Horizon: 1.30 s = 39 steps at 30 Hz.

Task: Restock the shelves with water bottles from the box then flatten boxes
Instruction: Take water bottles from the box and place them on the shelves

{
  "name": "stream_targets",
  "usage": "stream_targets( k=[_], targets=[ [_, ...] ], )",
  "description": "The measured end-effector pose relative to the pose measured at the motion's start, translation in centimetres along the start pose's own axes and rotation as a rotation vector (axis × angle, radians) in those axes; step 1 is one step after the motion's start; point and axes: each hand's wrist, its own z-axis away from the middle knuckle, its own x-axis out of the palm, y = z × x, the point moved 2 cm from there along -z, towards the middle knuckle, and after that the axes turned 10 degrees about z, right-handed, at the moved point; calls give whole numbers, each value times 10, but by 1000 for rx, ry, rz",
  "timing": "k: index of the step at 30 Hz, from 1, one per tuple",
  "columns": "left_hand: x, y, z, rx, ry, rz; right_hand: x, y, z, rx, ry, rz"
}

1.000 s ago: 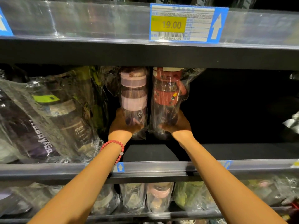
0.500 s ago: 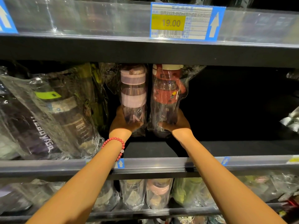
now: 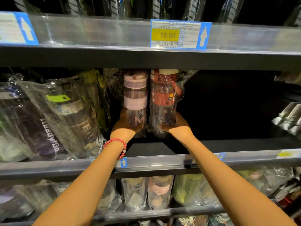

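Two plastic-wrapped water bottles stand upright side by side deep in the middle shelf (image 3: 162, 148). The left one is a clear bottle with pink bands (image 3: 135, 97); my left hand (image 3: 124, 126), with a red bead bracelet on the wrist, grips its base. The right one is a red-capped bottle (image 3: 164, 98) with a red printed sleeve; my right hand (image 3: 178, 126) grips its lower part. Both bottle tops reach up near the underside of the shelf above. No box is in view.
Wrapped dark bottles (image 3: 48, 115) lean on the left of the same shelf. Its right half is dark, with silvery packs (image 3: 290, 118) at the far right. A 19.00 price tag (image 3: 179, 35) hangs on the upper rail. More wrapped bottles (image 3: 146, 193) fill the shelf below.
Both hands and the two bottles stay in the same spot on the shelf. The camera view has tilted up a little, so the upper shelf's contents show.
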Motion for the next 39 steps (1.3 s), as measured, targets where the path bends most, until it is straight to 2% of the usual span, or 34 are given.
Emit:
stream_targets(
  k=[2,3,4,5,8,13,15,19,25,28,34,39],
  targets=[
    [15,14,27,-14,39,-109,-10,-1,12,-10,24,34],
    [17,24,43,34,117,-293,-16,-1,20,-23,44,104],
    [14,30,49,199,190,-473,-20,-2,29,-43,61,193],
    [16,32,56,396,256,-510,-24,-4,39,-75,78,283],
    [22,23,85,724,341,-591,-27,-7,75,-216,111,481],
    [25,-39,132,994,455,-722,-20,-4,142,-551,221,585],
    [29,-70,147,1042,525,-798,-12,4,173,-652,244,606],
    [42,-147,173,929,544,-880,16,42,234,-700,45,631],
    [83,-272,246,534,551,-892,53,100,334,-656,-259,623],
    [97,-324,289,369,518,-847,61,118,379,-730,-391,652],
    [106,-376,385,167,667,-742,71,121,455,-920,-542,550],
    [90,-415,433,-85,776,-721,86,108,501,-1066,-688,448]
  ],
)
